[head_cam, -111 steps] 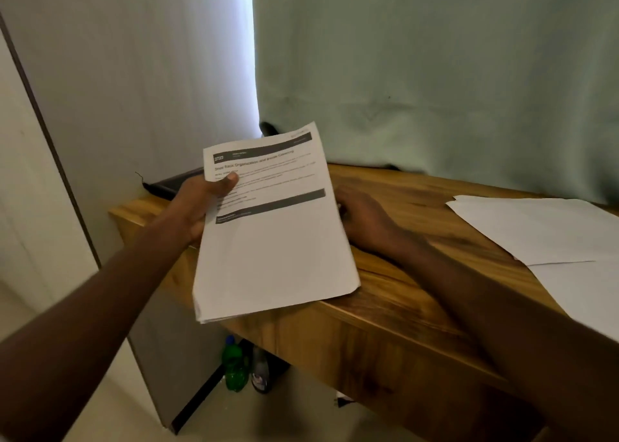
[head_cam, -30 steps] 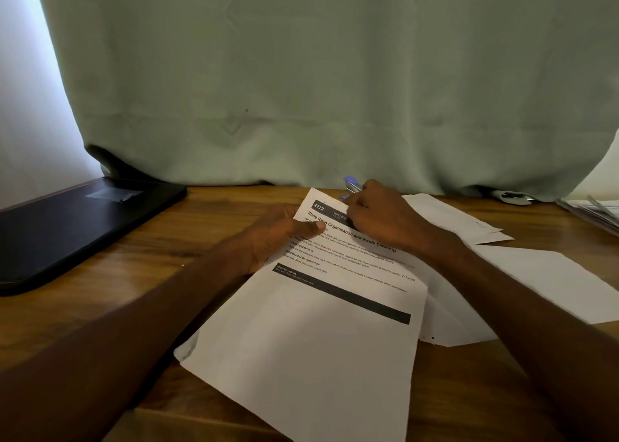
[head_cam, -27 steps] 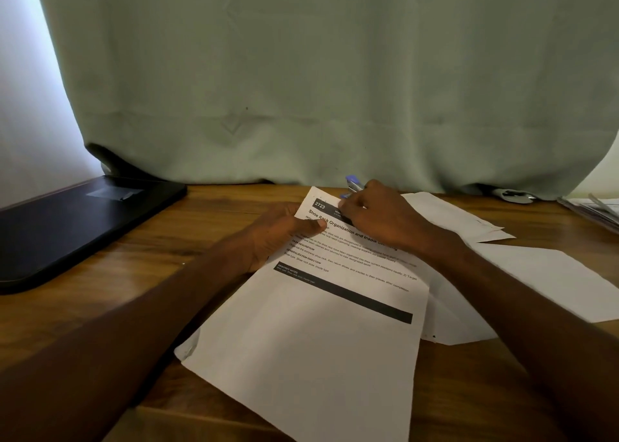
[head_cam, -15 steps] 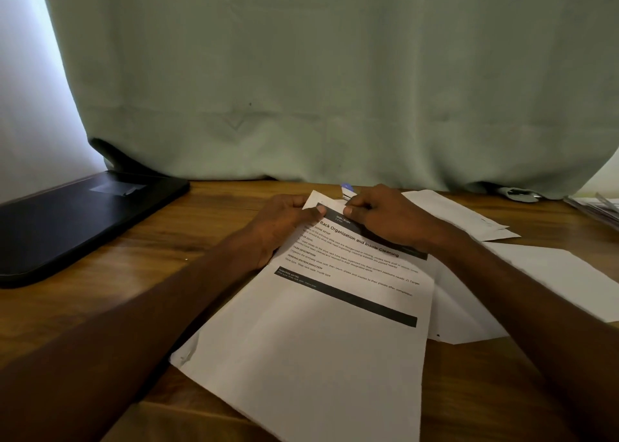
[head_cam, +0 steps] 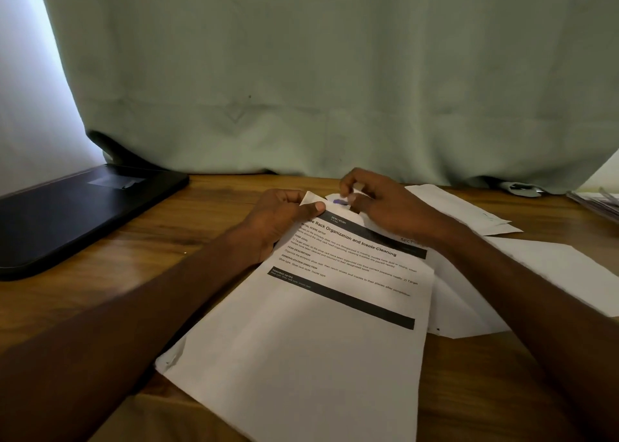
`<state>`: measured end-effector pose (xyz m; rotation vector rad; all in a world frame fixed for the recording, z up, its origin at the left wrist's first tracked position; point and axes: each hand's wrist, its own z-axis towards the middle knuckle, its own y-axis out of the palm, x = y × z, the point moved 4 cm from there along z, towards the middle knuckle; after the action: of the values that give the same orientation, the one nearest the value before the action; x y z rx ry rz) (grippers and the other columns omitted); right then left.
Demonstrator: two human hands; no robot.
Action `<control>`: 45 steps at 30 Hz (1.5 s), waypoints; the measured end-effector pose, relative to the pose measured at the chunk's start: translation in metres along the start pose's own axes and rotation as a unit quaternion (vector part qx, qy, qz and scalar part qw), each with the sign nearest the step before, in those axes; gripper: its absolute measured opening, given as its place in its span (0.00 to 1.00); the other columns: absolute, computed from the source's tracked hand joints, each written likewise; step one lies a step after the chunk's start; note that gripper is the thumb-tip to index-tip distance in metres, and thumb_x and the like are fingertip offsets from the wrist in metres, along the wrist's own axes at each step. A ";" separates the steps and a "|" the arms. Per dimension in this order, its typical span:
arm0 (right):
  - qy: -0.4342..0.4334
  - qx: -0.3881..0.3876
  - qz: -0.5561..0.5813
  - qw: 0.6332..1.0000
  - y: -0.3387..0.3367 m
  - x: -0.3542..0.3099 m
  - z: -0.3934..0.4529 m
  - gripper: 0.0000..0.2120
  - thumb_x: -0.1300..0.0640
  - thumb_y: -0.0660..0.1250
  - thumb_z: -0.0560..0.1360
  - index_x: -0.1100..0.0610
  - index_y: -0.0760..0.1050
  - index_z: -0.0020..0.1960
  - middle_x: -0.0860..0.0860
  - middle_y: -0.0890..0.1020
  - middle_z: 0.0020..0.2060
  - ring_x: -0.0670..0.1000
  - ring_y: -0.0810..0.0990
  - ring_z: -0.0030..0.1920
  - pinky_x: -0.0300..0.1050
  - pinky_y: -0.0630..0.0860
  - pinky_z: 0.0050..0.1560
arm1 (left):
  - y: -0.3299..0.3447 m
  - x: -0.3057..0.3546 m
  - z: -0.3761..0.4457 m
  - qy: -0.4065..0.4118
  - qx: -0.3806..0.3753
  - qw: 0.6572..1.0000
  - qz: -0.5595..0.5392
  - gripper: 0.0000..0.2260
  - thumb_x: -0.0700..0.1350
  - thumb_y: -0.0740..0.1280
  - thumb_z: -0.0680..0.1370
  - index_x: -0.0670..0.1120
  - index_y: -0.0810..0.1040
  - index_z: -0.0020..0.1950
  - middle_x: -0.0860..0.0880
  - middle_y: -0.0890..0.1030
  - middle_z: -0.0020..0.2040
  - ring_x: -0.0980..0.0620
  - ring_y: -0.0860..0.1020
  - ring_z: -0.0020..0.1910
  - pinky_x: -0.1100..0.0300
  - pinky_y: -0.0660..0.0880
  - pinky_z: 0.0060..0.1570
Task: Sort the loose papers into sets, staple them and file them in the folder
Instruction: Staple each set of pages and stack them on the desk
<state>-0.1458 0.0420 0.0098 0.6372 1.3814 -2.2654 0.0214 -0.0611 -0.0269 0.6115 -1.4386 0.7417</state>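
A set of white sheets, its top page (head_cam: 335,307) printed with "Shoe Rack Organization and Insole Cleaning", lies slanted on the wooden desk (head_cam: 150,257). My left hand (head_cam: 278,217) pinches the set's upper left corner, which is lifted and bent a little. My right hand (head_cam: 385,207) is curled at the set's top edge around a small purple-blue stapler (head_cam: 338,202). Only a tip of the stapler shows between the fingers. More loose white sheets (head_cam: 552,267) lie under and to the right of the set.
A flat black folder-like case (head_cam: 83,213) lies at the desk's left. A green curtain (head_cam: 335,89) hangs down to the desk's back edge. A small metal object (head_cam: 519,188) and a stack of papers (head_cam: 599,202) sit at the far right.
I have brought the set from the air at the desk's left end down onto the desk. My left hand now lifts its upper left corner, and my right hand has closed in with the stapler.
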 end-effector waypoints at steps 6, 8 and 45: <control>0.034 0.007 0.079 0.996 -0.014 0.015 -0.002 0.19 0.60 0.67 0.82 0.45 0.69 0.69 0.51 0.85 0.51 0.48 0.83 0.42 0.34 0.78 0.37 | 0.001 0.000 -0.002 -0.008 0.004 1.000 0.013 0.11 0.45 0.76 0.76 0.46 0.84 0.58 0.45 0.88 0.46 0.46 0.88 0.44 0.57 0.82 0.37; 0.038 -0.017 0.056 0.998 -0.010 0.020 -0.002 0.19 0.59 0.68 0.82 0.48 0.73 0.71 0.51 0.81 0.61 0.45 0.82 0.50 0.36 0.78 0.46 | 0.001 0.000 -0.003 -0.008 -0.001 1.000 0.003 0.12 0.45 0.76 0.75 0.45 0.84 0.58 0.44 0.88 0.47 0.47 0.88 0.44 0.58 0.82 0.36; -0.031 -0.057 -0.058 0.996 0.009 0.007 0.003 0.17 0.49 0.74 0.76 0.53 0.82 0.64 0.43 0.82 0.52 0.44 0.80 0.49 0.36 0.75 0.50 | 0.007 0.002 -0.002 0.136 0.032 0.989 0.048 0.09 0.36 0.77 0.74 0.42 0.84 0.52 0.48 0.87 0.44 0.52 0.86 0.42 0.63 0.81 0.38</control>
<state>-0.1467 0.0353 0.0009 0.4563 1.5405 -2.2556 0.0171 -0.0544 -0.0256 0.4709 -1.2016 0.9140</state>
